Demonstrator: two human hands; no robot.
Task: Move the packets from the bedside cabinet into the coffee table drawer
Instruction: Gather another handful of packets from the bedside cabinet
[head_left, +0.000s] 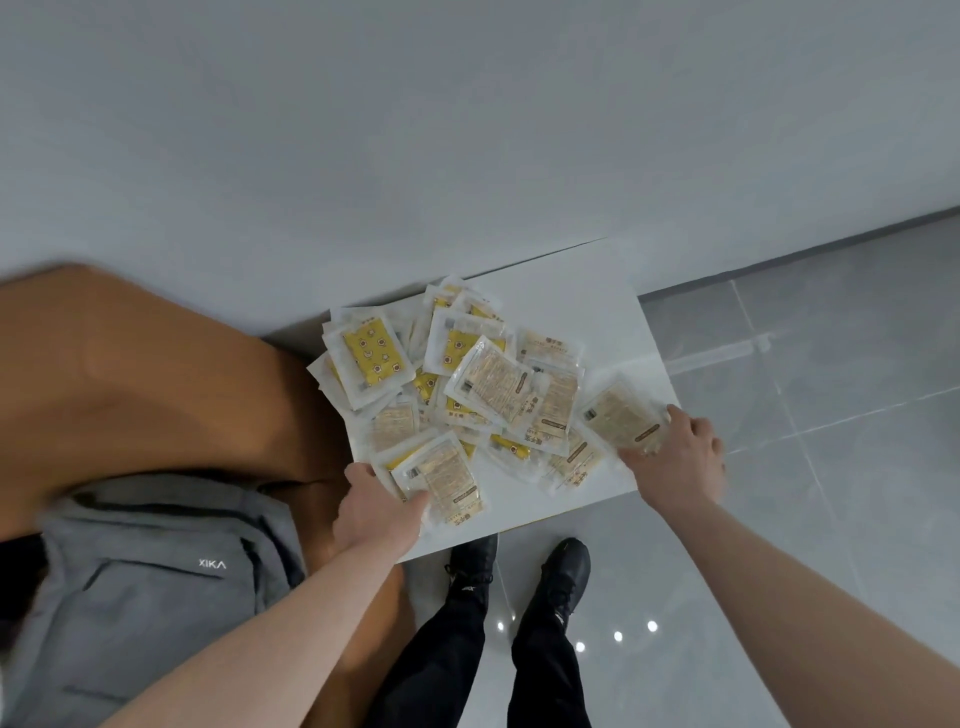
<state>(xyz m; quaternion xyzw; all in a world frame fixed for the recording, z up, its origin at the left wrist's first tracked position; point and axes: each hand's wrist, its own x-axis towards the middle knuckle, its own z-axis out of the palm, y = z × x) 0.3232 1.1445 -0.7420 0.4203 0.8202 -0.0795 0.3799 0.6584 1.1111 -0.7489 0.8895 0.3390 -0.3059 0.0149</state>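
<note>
A loose pile of packets (457, 384), clear wrappers with yellow or tan fronts, lies heaped on the white top of the bedside cabinet (587, 291). None has left it yet, so this looks like the gathering step at the start of the job.

The left hand (376, 512) is at the near left edge of the pile, thumb curled over a tan packet (441, 480) and fingers under it, gripping it. The right hand (675, 457) is at the right edge, fingers curled down onto another tan packet (623, 418), pinching its corner.

To the left of the cabinet is an orange-brown cushioned surface (156, 374) with a grey bag (145, 587) on it. Black shoes (519, 566) stand on grey floor tiles (831, 389) below.

The coffee table drawer is not in view. The next move probably calls for drawing the loose packets together into a bunch both hands can lift, since the slippery wrappers may slide apart, then carrying them to the drawer.
</note>
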